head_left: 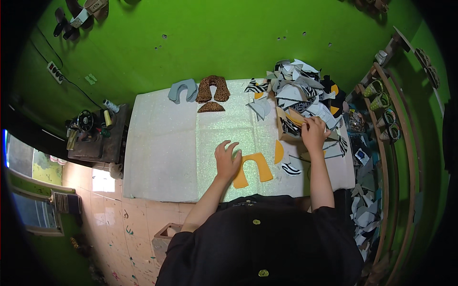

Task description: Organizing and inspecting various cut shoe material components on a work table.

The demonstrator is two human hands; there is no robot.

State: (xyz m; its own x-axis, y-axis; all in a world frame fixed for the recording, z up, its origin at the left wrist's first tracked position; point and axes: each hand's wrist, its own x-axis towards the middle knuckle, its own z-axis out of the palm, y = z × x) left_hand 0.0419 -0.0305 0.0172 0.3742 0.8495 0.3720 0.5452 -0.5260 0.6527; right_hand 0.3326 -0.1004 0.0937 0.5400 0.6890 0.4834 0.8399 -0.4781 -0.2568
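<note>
A yellow U-shaped cut-out piece (259, 163) lies flat near the table's front edge. My left hand (226, 161) rests at its left side, thumb and fingers apart and curved, gripping nothing. Farther right, my right hand (315, 133) reaches to an open cardboard box (289, 138), its fingers closed at the edge of yellow pieces (295, 117) there. The fingertips are partly hidden, but they seem to pinch a yellow piece. Between the hands lie a yellow half-round piece (278, 151) and a zebra-striped scrap (290, 169).
Grey U-shaped pieces (183, 89) and leopard-print ones (213, 88) lie at the white table's (162, 143) far edge. A tall heap of scraps (298, 90) rises behind the box. At left stands a sewing machine (86, 121); at right, a wooden rack (392, 143) holds sandals.
</note>
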